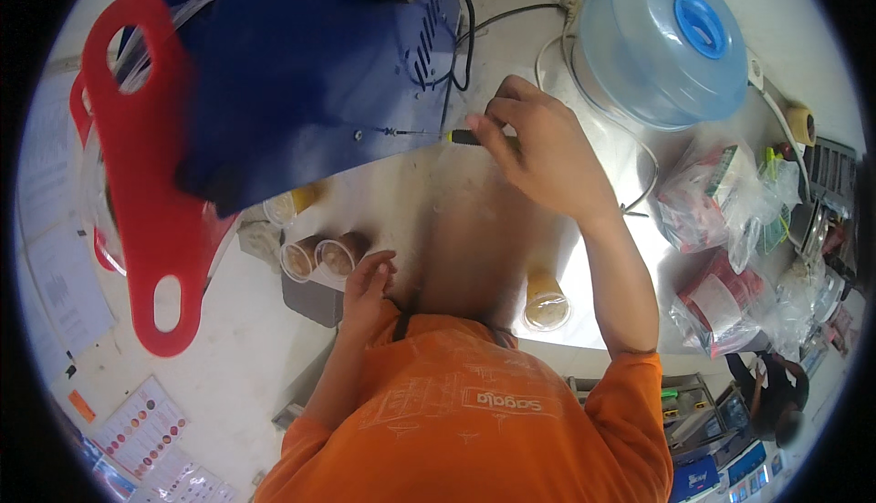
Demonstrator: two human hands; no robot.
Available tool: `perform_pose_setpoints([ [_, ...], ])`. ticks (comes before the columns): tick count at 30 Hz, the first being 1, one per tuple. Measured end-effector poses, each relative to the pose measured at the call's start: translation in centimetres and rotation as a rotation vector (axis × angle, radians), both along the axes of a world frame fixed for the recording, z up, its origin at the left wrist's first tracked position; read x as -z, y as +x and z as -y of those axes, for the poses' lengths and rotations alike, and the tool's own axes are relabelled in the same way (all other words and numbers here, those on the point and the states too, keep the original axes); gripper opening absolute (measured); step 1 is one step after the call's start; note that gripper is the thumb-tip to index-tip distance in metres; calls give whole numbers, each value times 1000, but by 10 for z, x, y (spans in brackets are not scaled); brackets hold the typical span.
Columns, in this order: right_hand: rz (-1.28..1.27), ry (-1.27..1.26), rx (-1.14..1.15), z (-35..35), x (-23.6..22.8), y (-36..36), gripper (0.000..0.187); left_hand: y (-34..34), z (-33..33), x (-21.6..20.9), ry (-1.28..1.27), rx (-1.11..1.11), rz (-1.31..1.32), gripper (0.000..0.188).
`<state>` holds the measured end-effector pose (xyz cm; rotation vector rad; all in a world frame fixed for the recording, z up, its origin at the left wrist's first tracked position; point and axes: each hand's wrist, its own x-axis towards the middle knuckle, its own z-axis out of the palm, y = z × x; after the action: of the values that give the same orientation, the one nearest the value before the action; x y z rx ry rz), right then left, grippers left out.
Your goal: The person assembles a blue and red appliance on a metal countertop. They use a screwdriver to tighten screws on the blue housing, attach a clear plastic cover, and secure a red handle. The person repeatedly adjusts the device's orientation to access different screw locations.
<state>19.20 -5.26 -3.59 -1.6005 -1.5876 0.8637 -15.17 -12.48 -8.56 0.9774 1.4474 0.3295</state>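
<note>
My right hand (547, 152) grips a screwdriver (464, 137) by its black and yellow handle. Its thin shaft points left at the side of a blue metal machine (301, 74), where the tip is close to a screw (358, 135); whether they touch, I cannot tell. Lower down, my left hand (368, 286) hangs with loosely bent fingers and holds nothing. Beside it are two clear plastic cups with brown contents, one cup (339, 257) nearer the hand and another cup (299, 259) to its left.
A red handled panel (155, 175) stands left of the machine. One yellowish cup (546, 307) is on the metal counter (584, 270), another cup (290, 204) under the machine's edge. A translucent blue water jug (639, 56), cables and plastic bags (721, 197) lie right. Someone (771, 394) is far right.
</note>
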Motion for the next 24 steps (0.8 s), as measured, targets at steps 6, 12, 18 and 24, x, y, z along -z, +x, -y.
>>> perform_pose_setpoints([
  [6,-88,57,30,12,-6,-8,27,-65,43,8,-4,-28,-94,23],
  [12,47,-32,50,13,-1,-14,29,-102,65,4,7,-42,-126,21],
  [18,45,124,11,16,8,-16,33,-107,19,-31,377,60,-382,24],
  [24,-33,-3,-3,16,4,-18,27,-78,-174,-104,1002,-7,-152,40],
])
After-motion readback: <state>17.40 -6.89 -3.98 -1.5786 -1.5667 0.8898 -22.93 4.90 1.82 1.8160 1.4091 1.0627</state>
